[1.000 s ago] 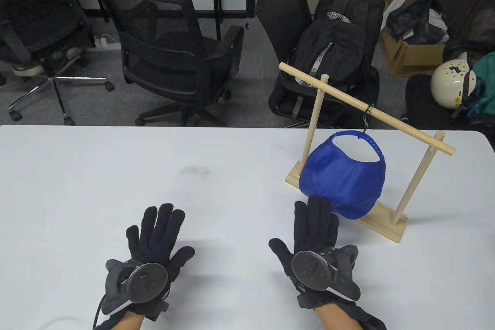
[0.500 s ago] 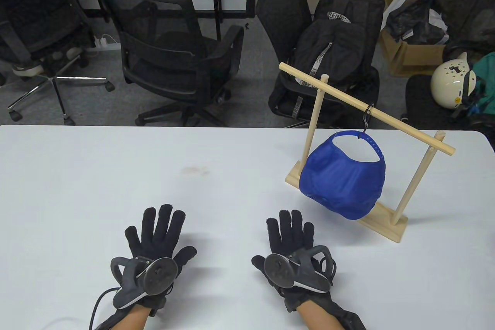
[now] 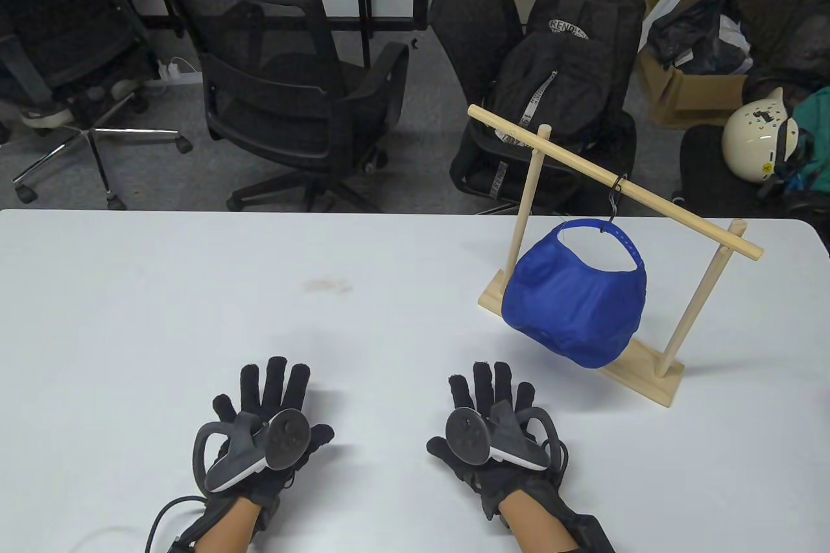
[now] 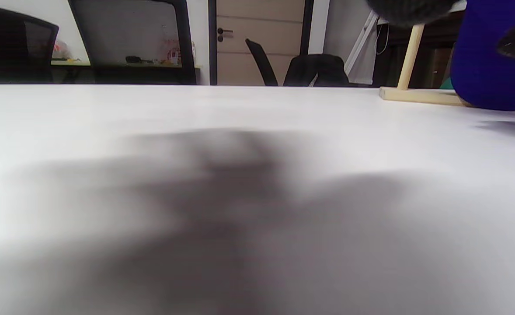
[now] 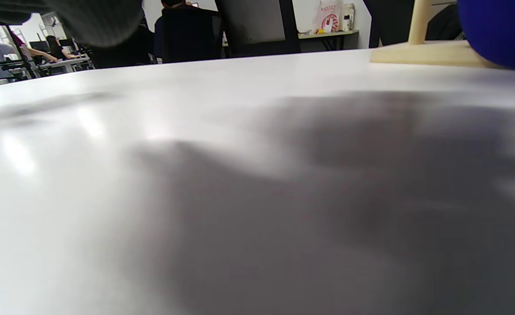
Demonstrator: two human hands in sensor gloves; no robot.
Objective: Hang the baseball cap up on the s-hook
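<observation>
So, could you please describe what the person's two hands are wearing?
Both the left hand and right hand wear black knit gloves with a dark grey ringed tracker strapped on the back. A black cable trails from the left wrist. Bare skin shows below each cuff.

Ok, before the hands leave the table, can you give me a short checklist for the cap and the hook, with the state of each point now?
1. Cap strap sits on the s-hook: ok, the blue baseball cap hangs by its strap.
2. Hook is on the wooden rack: ok, it hangs from the crossbar.
3. Cap hangs free of the rack's base: cannot tell, its lower edge overlaps the base in every view.
4. Left hand clear of the cap: ok, flat on the table, holding nothing.
5. Right hand clear of the cap: ok, fingers spread, apart from it.
</observation>
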